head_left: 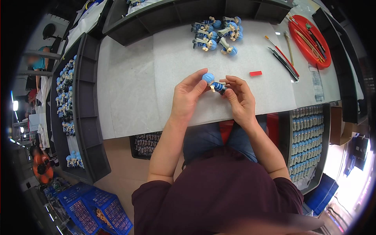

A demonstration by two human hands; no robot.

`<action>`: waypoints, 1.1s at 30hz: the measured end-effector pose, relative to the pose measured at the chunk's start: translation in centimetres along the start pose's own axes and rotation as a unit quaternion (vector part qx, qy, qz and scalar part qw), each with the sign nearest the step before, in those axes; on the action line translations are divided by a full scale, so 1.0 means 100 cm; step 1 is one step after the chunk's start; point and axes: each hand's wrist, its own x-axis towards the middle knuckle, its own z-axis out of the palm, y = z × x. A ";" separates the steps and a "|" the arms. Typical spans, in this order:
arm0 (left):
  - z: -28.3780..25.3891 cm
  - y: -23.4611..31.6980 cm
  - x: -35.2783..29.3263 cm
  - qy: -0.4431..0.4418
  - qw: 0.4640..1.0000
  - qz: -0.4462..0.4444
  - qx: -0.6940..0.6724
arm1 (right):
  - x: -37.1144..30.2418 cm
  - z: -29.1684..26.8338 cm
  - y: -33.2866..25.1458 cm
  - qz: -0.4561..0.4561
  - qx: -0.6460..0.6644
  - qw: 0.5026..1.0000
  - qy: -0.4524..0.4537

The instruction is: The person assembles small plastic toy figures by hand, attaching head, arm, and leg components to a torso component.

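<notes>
Between my two hands, above the near part of the white-covered table (133,86), is a small figurine (217,87) with blue hair and a dark blue outfit, tilted sideways. My left hand (188,94) pinches its blue-haired head between thumb and fingers. The fingers and thumb of my right hand (242,100) close on its leg end, which they partly hide. Farther back on the table lies a group of similar blue-haired figurines (213,34). A small red block (255,73) rests to the right of my right hand.
At the right are brushes and pens (282,64) beside a red oval tray (328,58) of tools. Dark trays border the table: one at the back (164,19), one at the left (87,102) with figurines. A tray of figurine rows (307,141) stands lower right; blue crates (94,203) sit lower left.
</notes>
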 end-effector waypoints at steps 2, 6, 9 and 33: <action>0.000 0.000 0.001 -0.001 1.000 0.000 0.006 | 0.000 0.000 0.000 0.002 -0.002 1.000 -0.001; 0.002 0.002 0.001 0.009 1.000 -0.016 -0.006 | 0.000 -0.001 0.004 -0.038 -0.020 0.999 0.014; 0.005 -0.002 0.000 0.023 0.998 0.007 0.063 | -0.001 -0.001 0.004 -0.059 -0.032 0.997 0.037; 0.016 -0.011 -0.002 -0.080 0.976 0.097 0.180 | 0.000 -0.022 0.003 -0.272 -0.263 0.924 0.050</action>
